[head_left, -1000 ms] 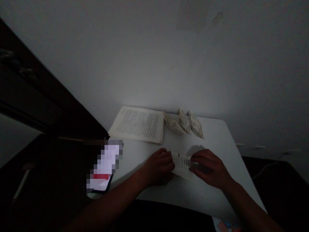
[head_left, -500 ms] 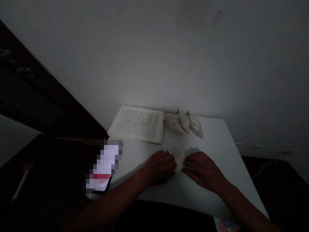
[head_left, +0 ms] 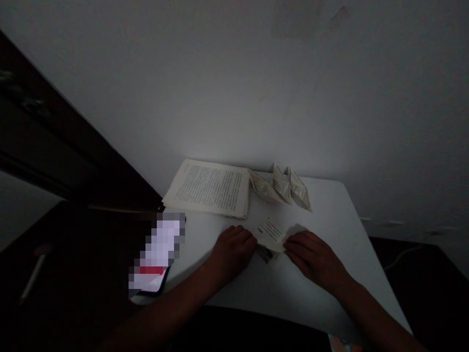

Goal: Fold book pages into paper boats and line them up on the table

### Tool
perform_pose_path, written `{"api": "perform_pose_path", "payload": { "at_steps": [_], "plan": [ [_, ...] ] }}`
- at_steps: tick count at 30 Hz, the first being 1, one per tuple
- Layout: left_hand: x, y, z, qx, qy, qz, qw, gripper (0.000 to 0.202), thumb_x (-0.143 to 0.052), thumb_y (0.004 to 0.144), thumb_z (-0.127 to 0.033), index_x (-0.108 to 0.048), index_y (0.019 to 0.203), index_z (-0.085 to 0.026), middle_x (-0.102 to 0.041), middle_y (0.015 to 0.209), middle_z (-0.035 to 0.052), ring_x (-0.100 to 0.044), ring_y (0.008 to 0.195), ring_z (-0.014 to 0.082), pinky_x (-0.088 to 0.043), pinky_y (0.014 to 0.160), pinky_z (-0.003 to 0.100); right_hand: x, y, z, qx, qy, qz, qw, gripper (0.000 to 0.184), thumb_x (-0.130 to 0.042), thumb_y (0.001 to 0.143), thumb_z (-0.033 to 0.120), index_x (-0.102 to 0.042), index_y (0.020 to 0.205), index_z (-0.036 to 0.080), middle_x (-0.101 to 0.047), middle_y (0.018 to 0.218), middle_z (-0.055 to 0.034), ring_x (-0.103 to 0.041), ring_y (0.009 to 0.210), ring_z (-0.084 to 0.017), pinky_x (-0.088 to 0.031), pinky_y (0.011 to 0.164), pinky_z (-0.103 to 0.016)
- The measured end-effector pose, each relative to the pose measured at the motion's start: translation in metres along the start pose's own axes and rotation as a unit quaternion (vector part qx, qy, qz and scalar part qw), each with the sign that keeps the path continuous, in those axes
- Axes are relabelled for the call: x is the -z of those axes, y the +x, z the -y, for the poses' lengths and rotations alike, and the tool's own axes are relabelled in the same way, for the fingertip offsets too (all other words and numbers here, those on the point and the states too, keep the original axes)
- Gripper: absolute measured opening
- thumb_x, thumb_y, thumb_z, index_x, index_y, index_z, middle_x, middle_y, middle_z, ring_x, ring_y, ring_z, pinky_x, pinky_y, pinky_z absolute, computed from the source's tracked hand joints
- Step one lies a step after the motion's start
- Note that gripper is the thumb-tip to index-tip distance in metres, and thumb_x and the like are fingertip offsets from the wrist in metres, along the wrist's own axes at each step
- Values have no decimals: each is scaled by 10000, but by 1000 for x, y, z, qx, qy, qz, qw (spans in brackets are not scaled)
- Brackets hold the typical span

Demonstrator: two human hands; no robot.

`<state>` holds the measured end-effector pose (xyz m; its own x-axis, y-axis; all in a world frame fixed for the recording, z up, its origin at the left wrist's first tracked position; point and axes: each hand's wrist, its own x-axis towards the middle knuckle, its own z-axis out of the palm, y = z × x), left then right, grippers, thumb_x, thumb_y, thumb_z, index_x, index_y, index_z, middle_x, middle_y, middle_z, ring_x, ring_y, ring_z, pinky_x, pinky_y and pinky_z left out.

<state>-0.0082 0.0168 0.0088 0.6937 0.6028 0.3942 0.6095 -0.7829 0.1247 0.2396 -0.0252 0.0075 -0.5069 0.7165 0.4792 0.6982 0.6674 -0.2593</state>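
A small folded piece of printed paper [head_left: 270, 232] lies on the white table [head_left: 330, 230] between my hands. My left hand [head_left: 232, 249] grips its left edge with curled fingers. My right hand [head_left: 311, 256] pinches its right edge, fingers bent over the paper. Part of the fold is hidden under my fingers. Three folded paper boats [head_left: 282, 188] stand at the table's back, just beyond my hands.
An open book [head_left: 210, 188] with printed pages lies at the back left of the table. A lit phone [head_left: 156, 256], its screen blurred, rests at the table's left edge. Dark wooden furniture [head_left: 54, 161] rises on the left. A pale wall stands behind the table.
The paper was turned and refolded between my hands, ending raised toward the back. Both hands shifted slightly left and apart.
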Motion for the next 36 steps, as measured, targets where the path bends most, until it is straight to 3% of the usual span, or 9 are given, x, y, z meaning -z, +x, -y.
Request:
{"api": "perform_pose_path", "payload": {
  "at_steps": [7,17,28,36],
  "plan": [
    [-4,0,-2,57,-18,-15,998,145,-527,837,-218,-602,724,-166,-593,705,38,-531,700,173,-418,652,316,2,8,-2,-43,30,3,999,120,-567,842,190,-655,924,189,-663,838,-71,-596,755,-182,-517,694,-346],
    [3,6,-7,137,12,30,990,240,-502,864,-316,-601,711,-158,-577,759,68,-512,752,207,-411,683,358,2,19,3,-169,39,60,983,212,-462,903,282,-635,824,186,-647,781,-55,-587,769,-187,-465,770,-356],
    [-6,11,-9,155,51,45,986,222,-441,892,-282,-573,770,-151,-555,833,86,-494,849,231,-398,737,381,-7,27,9,-267,-16,94,959,276,-446,902,338,-643,785,186,-641,753,-46,-563,744,-198,-406,761,-350],
    [-6,12,-12,173,68,52,981,210,-440,887,-266,-573,773,-150,-547,848,92,-484,862,243,-386,743,391,-9,31,11,-287,-61,104,950,263,-460,888,338,-643,771,189,-654,763,-47,-571,753,-208,-391,742,-334]
  ]
}}
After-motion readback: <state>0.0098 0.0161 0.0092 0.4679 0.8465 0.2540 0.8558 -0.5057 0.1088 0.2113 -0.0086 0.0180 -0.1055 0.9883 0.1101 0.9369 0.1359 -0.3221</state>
